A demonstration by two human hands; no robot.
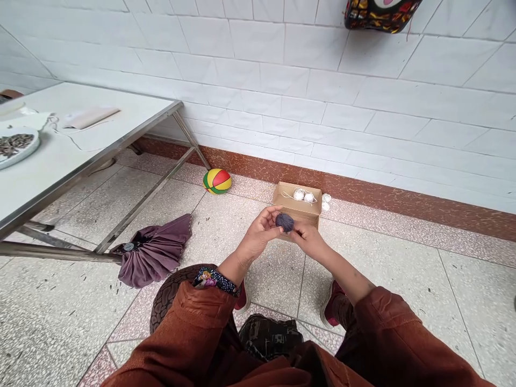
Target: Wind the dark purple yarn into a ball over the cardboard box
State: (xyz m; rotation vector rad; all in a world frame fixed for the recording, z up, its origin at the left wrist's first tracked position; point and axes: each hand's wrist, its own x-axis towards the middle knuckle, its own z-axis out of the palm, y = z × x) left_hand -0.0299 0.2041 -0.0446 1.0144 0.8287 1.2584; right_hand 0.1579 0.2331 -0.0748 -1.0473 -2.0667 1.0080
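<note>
A small ball of dark grey-purple yarn (284, 221) is held up in front of me between both hands. My left hand (258, 232) curls round its left side, thumb below and fingers above. At the ball's lower right, my right hand (309, 239) is closed, with thumb and fingertips pinched against the yarn. Any loose strand between those fingers is too small to make out. Just behind the hands, an open cardboard box (281, 196) stands on the floor. White balls with loose white strings (299, 194) lie in it, and my hands partly hide its near side.
Small white round items (326, 199) lie right of the box. A multicoloured ball (217, 181) rests near the wall. To the left, a metal-framed white table (133, 110) bears a plate (30, 153); a folded purple umbrella (155, 252) lies by its leg. A patterned bag (379, 19) hangs above.
</note>
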